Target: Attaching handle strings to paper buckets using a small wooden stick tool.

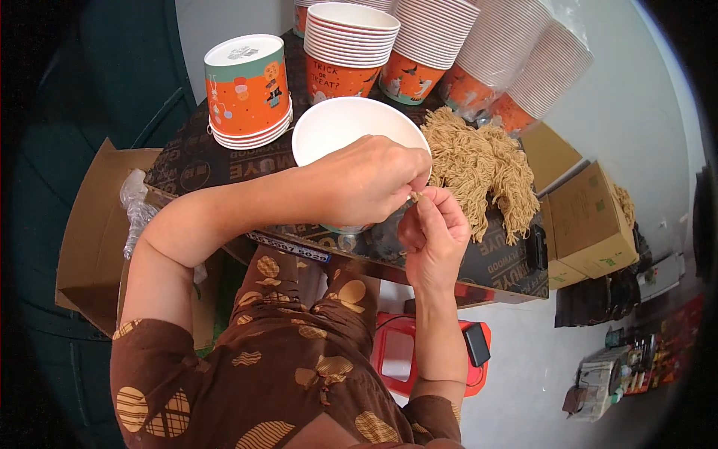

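My left hand [374, 176] is closed over the right rim of a white-lined paper bucket [336, 129], its fingers bent down and partly hidden. Against it my right hand [440, 224] pinches a short end of tan cord [416, 197] between thumb and forefinger. The left fingertips meet at the same bit of cord. Just right of the bucket lies a loose heap of tan twisted cords [479, 168]. Most of the bucket's outer wall is behind my left arm.
Upside-down orange and green buckets [248, 93] stand at the table's left. Tall stacks of nested buckets [351, 37] line the back, some in clear plastic. Cardboard boxes [591, 217] sit at right, an open carton [97, 239] at left. A red stool [396, 352] holds a black phone-like object [476, 344].
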### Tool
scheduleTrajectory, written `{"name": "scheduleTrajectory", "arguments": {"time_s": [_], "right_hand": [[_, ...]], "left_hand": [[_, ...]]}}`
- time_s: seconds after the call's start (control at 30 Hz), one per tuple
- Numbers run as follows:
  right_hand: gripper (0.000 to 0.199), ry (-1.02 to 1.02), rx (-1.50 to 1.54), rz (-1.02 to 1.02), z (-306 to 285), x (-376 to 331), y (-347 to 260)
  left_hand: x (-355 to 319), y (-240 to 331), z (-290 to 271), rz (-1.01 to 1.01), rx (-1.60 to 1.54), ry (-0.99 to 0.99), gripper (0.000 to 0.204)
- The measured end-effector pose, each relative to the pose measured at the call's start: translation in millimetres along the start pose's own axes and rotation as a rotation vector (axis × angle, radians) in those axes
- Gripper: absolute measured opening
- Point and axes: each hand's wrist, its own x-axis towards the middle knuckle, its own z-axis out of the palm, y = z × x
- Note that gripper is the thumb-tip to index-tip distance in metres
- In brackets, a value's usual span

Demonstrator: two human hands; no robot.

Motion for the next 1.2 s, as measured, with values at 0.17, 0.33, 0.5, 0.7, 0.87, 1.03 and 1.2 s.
{"name": "scheduleTrajectory", "arguments": {"time_s": [0.17, 0.33, 0.5, 0.7, 0.87, 1.03, 1.2], "right_hand": [[0.010, 0.023, -0.002, 0.007, 1.4, -1.4, -1.7], [0.011, 0.087, 0.000, 0.011, 6.4, -2.3, -2.2], [0.011, 0.076, 0.011, 0.009, 4.9, -2.5, -1.3], [0.011, 0.069, 0.012, 0.000, 4.0, -3.5, -1.1], [0.011, 0.071, 0.004, -0.007, 4.8, -3.7, -1.6], [0.011, 0.041, 0.017, -0.014, 3.4, -3.4, -1.6], [0.010, 0.038, 0.013, -0.016, 3.8, -3.1, -1.0]], "left_hand": [[-0.9, 2.0, -2.0, -0.027, 0.017, -0.058, 0.015], [-2.3, 0.4, -0.6, 0.024, -0.031, -0.035, 0.018], [-5.2, 2.5, -3.9, 0.013, -0.012, 0.026, 0.013], [-5.7, -0.4, -1.1, 0.066, 0.046, 0.016, 0.012], [-4.3, 1.3, -1.8, 0.039, 0.033, 0.000, 0.012], [-2.6, 1.1, -0.9, 0.038, 0.026, 0.001, 0.014], [-1.1, 0.3, 0.0, 0.058, 0.026, 0.003, 0.015]]}}
